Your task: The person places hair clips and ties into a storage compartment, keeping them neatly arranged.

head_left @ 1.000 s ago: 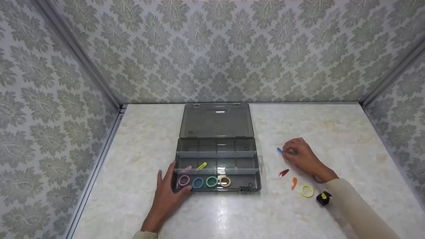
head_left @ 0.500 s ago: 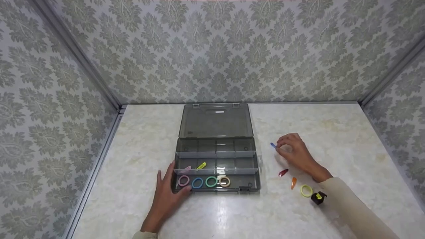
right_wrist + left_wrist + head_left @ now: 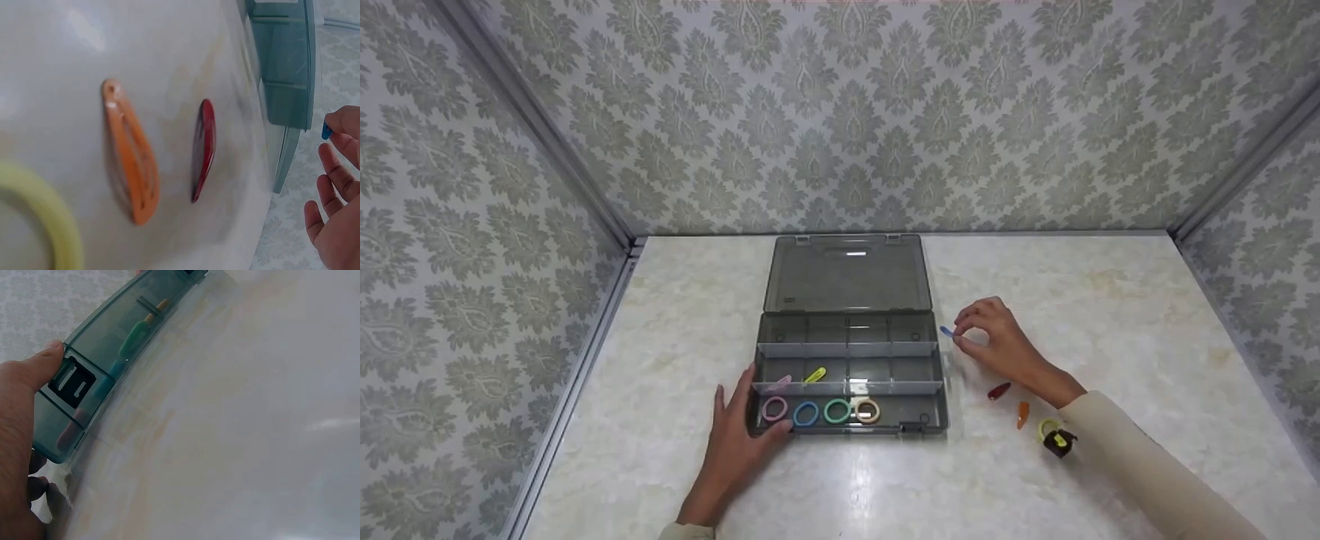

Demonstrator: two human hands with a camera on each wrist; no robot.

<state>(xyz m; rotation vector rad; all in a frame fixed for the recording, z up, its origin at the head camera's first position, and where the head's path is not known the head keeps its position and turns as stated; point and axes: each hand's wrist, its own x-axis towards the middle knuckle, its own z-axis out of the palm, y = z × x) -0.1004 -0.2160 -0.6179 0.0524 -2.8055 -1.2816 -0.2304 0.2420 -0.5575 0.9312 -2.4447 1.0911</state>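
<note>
we note the right hand (image 3: 1006,346) pinching the blue clip (image 3: 946,331), held just outside the right edge of the box (image 3: 913,367). left hand (image 3: 741,441) is spread about the box's front-left corner, touching both edges. worktop (image 3: 1065,274) runs between box and red clip (image 3: 999,391), and back to the wall (image 3: 855,150).

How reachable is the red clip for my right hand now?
Probably yes: the red clip lies uncovered on the table near your right hand, though that hand pinches a blue clip.

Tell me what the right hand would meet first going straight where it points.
Likely the gray box, at its right edge, blue clip leading; height is unclear, so the right hand might pass above.
</note>
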